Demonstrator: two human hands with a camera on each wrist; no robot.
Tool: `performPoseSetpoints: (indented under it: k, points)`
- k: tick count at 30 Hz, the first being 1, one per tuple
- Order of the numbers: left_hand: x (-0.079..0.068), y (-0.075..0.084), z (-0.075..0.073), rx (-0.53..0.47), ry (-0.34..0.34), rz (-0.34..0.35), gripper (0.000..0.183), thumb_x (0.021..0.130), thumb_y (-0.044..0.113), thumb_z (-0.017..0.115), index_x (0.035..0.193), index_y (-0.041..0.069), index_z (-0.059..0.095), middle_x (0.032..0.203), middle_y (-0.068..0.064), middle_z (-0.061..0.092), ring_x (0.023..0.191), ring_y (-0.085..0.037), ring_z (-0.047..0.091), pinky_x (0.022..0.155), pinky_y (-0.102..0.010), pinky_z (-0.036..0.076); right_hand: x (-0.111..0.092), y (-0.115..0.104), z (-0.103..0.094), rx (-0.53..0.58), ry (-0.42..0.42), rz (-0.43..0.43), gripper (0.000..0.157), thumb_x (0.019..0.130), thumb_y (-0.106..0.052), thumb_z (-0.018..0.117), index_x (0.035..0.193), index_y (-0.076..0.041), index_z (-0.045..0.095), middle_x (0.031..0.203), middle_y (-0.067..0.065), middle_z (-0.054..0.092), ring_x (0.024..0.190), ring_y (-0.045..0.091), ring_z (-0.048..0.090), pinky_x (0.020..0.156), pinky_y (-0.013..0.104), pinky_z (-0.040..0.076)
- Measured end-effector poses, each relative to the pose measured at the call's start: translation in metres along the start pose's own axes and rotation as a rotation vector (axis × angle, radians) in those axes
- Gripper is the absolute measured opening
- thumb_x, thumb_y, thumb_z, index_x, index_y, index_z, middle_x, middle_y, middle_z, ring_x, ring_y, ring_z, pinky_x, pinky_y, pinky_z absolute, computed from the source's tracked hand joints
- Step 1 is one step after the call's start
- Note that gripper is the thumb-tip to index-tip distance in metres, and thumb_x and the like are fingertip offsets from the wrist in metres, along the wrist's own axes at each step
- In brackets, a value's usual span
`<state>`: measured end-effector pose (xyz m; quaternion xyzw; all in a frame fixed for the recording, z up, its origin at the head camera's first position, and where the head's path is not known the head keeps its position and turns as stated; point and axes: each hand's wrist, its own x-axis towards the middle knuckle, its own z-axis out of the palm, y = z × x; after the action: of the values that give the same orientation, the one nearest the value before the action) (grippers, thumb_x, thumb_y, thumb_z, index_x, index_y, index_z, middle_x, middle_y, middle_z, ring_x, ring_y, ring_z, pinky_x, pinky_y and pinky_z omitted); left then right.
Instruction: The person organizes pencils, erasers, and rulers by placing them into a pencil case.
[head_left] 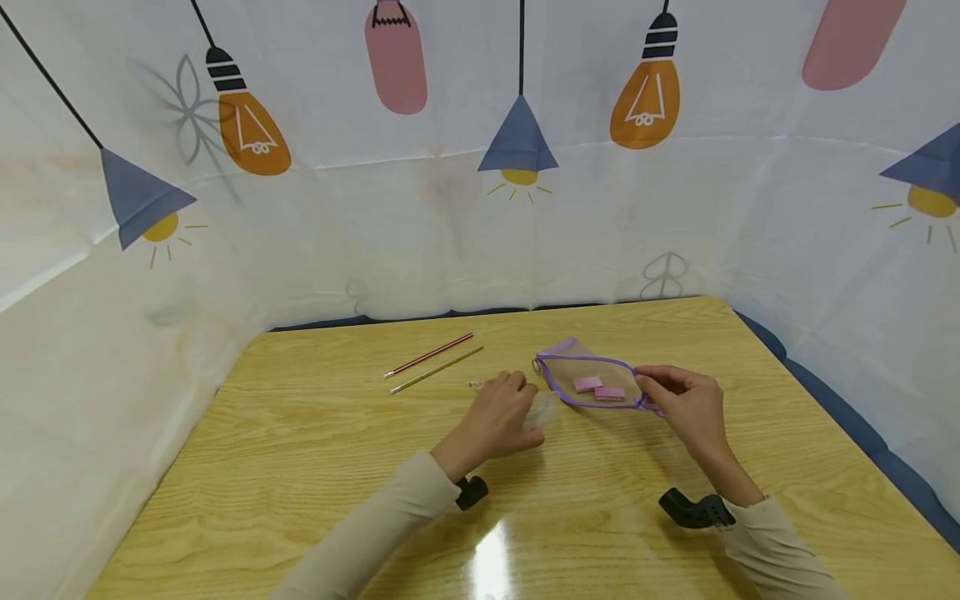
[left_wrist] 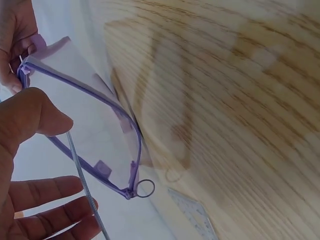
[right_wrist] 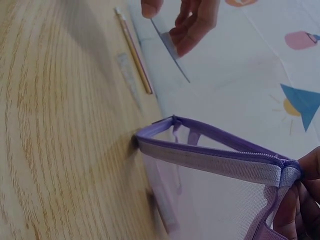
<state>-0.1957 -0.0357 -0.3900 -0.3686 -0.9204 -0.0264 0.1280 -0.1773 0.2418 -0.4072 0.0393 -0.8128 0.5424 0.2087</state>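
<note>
My left hand (head_left: 495, 421) pinches a clear, rounded plastic protractor (head_left: 542, 410) between thumb and fingers, above the table just left of the pouch. In the left wrist view the protractor appears nearly edge-on. The mesh zip pouch (head_left: 592, 358) has a purple border and a ring at its left end; its zip is undone and its mouth gapes. My right hand (head_left: 686, 408) grips the pouch's right end by the zip corner. Inside the pouch lie two pink blocks (head_left: 588, 384) that look like erasers.
A red pencil (head_left: 429, 356) and a gold pencil (head_left: 438, 370) lie side by side at the back left of the wooden table (head_left: 300, 467). A clear ruled plastic piece (left_wrist: 192, 212) lies near the left hand, partly hidden in the head view. A printed curtain (head_left: 450, 225) hangs behind.
</note>
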Motion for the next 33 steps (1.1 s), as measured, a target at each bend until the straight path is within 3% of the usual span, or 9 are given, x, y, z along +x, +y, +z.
performPoseSetpoints:
  k: [7,12,16,21,25,31,33]
  points:
    - [0.008,0.004,-0.001,-0.014,-0.003,0.018,0.028,0.081,0.034,0.068,0.093,0.01,0.062,0.088,-0.003,0.051,0.074,-0.015,0.041,0.061,-0.027,0.037,0.0,-0.001,0.0,0.003,0.0,0.0,0.02,0.09,-0.012,0.07,0.103,0.003,0.073,0.087,0.011,0.071,0.067,0.01,0.065,0.054,0.023,0.051]
    - [0.014,0.005,0.001,-0.017,0.005,0.028,0.03,0.082,0.034,0.068,0.1,0.011,0.063,0.095,-0.003,0.053,0.078,-0.016,0.044,0.062,-0.027,0.039,-0.005,-0.024,0.0,-0.006,-0.003,-0.009,0.018,0.09,-0.005,0.068,0.101,0.009,0.071,0.085,0.014,0.07,0.066,0.012,0.065,0.053,0.024,0.052]
    - [0.021,0.005,0.002,-0.015,0.014,0.036,0.027,0.083,0.035,0.068,0.095,0.012,0.063,0.096,-0.003,0.054,0.08,-0.017,0.046,0.064,-0.028,0.042,-0.008,-0.036,-0.001,0.006,-0.014,-0.018,0.019,0.09,-0.003,0.067,0.101,0.012,0.07,0.084,0.014,0.07,0.066,0.011,0.065,0.055,0.024,0.052]
    - [0.028,0.007,0.004,0.003,0.026,0.04,0.023,0.084,0.036,0.068,0.087,0.014,0.06,0.097,-0.002,0.057,0.087,-0.018,0.053,0.082,-0.036,0.047,-0.006,-0.026,-0.001,0.007,-0.017,0.001,0.019,0.09,-0.007,0.069,0.102,0.008,0.071,0.083,0.003,0.071,0.067,0.011,0.065,0.056,0.024,0.053]
    - [0.033,0.009,0.005,0.01,0.007,0.035,0.024,0.085,0.037,0.067,0.092,0.015,0.062,0.102,-0.002,0.059,0.094,-0.018,0.057,0.093,-0.04,0.044,-0.002,-0.007,0.0,-0.002,-0.017,0.009,0.019,0.09,-0.008,0.069,0.103,0.007,0.072,0.087,0.012,0.071,0.067,0.01,0.065,0.055,0.024,0.052]
    - [0.042,0.013,0.007,0.004,-0.039,0.028,0.029,0.085,0.038,0.067,0.101,0.014,0.065,0.106,-0.001,0.06,0.098,-0.017,0.057,0.096,-0.04,0.042,-0.006,-0.028,0.0,0.002,-0.013,-0.003,0.019,0.09,-0.006,0.068,0.101,0.009,0.071,0.085,0.012,0.071,0.067,0.011,0.065,0.055,0.024,0.053]
    - [0.044,0.014,0.008,0.009,-0.044,0.031,0.031,0.085,0.039,0.067,0.102,0.013,0.066,0.107,-0.001,0.06,0.098,-0.017,0.057,0.095,-0.039,0.043,-0.006,-0.025,0.0,0.005,-0.013,-0.004,0.019,0.09,-0.006,0.068,0.102,0.008,0.071,0.087,0.017,0.07,0.067,0.011,0.065,0.055,0.024,0.052]
